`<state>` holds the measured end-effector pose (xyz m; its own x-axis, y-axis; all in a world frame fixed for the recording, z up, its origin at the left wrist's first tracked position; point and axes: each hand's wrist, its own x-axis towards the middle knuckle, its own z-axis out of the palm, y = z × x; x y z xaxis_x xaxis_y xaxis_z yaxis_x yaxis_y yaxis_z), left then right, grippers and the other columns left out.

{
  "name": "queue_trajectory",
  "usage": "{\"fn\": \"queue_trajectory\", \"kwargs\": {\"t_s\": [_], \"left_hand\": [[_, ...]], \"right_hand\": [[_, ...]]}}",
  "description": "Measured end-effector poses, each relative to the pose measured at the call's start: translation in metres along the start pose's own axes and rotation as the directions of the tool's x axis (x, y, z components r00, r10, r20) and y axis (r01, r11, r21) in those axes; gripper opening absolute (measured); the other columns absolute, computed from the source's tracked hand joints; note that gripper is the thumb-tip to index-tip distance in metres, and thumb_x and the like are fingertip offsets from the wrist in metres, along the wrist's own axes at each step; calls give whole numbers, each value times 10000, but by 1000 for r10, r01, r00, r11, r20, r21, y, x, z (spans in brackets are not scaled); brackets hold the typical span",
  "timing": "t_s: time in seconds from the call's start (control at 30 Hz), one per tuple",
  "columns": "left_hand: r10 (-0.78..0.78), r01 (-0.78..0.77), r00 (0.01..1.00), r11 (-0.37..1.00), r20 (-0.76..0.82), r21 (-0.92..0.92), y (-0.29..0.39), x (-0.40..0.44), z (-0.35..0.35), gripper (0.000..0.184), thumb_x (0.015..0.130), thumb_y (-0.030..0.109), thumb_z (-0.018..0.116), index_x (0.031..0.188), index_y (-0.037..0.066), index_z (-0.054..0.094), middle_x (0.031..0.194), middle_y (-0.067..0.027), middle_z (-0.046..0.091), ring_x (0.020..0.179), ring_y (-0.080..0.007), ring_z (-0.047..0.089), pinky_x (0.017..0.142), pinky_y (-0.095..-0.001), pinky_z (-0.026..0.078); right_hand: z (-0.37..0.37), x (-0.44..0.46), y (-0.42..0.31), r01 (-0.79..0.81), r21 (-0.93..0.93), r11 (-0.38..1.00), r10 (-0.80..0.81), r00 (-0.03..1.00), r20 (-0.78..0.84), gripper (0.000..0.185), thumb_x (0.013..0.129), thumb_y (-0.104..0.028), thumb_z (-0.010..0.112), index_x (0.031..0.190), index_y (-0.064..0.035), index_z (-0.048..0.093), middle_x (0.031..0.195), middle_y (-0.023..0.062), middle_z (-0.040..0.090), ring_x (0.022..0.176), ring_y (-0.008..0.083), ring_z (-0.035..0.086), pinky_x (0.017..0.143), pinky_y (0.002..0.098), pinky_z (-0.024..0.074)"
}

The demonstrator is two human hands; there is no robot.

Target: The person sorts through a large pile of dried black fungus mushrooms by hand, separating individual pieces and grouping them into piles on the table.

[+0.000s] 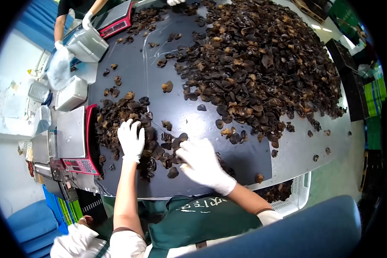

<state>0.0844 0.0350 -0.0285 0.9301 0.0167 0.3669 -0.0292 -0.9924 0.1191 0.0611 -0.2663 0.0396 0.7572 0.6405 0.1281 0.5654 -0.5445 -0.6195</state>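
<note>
White gloves cover both hands. My left hand (131, 139) rests with its fingers apart on a small pile of dark brown dried pieces (120, 114), near the red scale (73, 135). To the right of it, my right hand (204, 165) is over the dark tabletop (176, 103), beside loose dark pieces (165, 150). Its fingers are blurred and partly bent, and whether anything is in them cannot be seen. A large heap of the same dark pieces (262, 64) covers the far right of the table.
Across the table, a co-worker's gloved hands (87, 20) hold clear plastic containers (88, 45) near a second red scale (116, 26). Stacked clear trays (72, 93) stand at the left. A white basket (304, 191) with dark pieces sits below the front edge. Another person's sleeve (75, 241) shows lower left.
</note>
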Motion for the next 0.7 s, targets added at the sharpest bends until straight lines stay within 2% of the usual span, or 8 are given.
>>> {"fn": "queue_trajectory", "kwargs": {"t_s": [0.03, 0.07, 0.1, 0.17, 0.37, 0.47, 0.53, 0.7], "left_hand": [[-28, 27, 999, 999, -39, -21, -5, -3, -3, 301, 875, 229, 677, 1152, 112, 654, 1268, -151, 579, 1212, -373, 501, 1053, -485, 380], [-56, 51, 994, 997, -94, -55, -2, -4, -9, 280, 882, 203, 668, 1142, 99, 661, 1256, -163, 588, 1192, -370, 524, 1038, -484, 399], [-56, 48, 993, 995, -105, -85, 2, -5, -17, 274, 891, 183, 663, 1148, 89, 664, 1255, -170, 595, 1191, -365, 537, 1042, -471, 406], [-45, 24, 992, 984, -115, -175, 12, -9, -25, 255, 905, 131, 643, 1153, 77, 667, 1260, -174, 598, 1193, -359, 547, 1045, -453, 416], [-32, 12, 998, 939, -53, -344, 58, -35, -32, 220, 840, 74, 661, 1060, 78, 680, 1124, -145, 646, 1086, -340, 588, 971, -447, 457], [71, -55, 997, 876, 15, -479, 98, -54, -53, 143, 810, 65, 670, 949, 73, 699, 948, -110, 682, 906, -315, 641, 832, -435, 497], [234, -115, 961, 821, 146, -559, 120, -75, -59, 137, 801, 70, 681, 937, 74, 702, 905, -94, 684, 840, -296, 651, 775, -416, 498], [531, -418, 846, 610, -44, -673, 162, -117, -41, 258, 767, 99, 735, 1018, 58, 693, 1061, -89, 645, 970, -304, 615, 835, -425, 504]], "right_hand": [[-1, -4, 18, 24, -120, 993, -57, 959, -277, 404, 715, -170, 645, 1110, -87, 641, 1150, 84, 607, 1042, 309, 551, 858, 442, 383], [-11, -7, 33, -128, -178, 976, 69, 950, -305, 319, 744, -207, 635, 1043, -98, 655, 1080, 102, 598, 1078, 297, 522, 931, 501, 382], [-17, -12, 52, -341, -230, 912, 298, 933, -201, 365, 761, -224, 639, 1104, -100, 654, 1149, 129, 589, 1147, 346, 494, 990, 544, 349], [9, -44, 102, -388, -441, 809, 193, 885, -424, 474, 804, -282, 665, 1254, -136, 622, 1342, 153, 535, 1209, 397, 463, 1021, 554, 328], [32, -74, 64, -142, 42, 989, 148, 968, -204, 438, 727, -131, 717, 1159, -144, 644, 1290, 122, 562, 1192, 348, 487, 991, 488, 364], [23, -52, 18, -2, -72, 997, -20, 952, -305, 332, 728, -62, 714, 1052, -123, 668, 1180, 95, 607, 1067, 348, 561, 937, 476, 428], [27, -19, 34, 58, 164, 985, -3, 949, -317, 226, 766, -19, 693, 981, -85, 679, 1038, 118, 663, 965, 310, 621, 835, 413, 479], [68, 61, 89, 10, 37, 999, 5, 923, -384, 249, 817, -30, 642, 1065, -23, 649, 965, 162, 669, 899, 362, 637, 801, 427, 521]]}}
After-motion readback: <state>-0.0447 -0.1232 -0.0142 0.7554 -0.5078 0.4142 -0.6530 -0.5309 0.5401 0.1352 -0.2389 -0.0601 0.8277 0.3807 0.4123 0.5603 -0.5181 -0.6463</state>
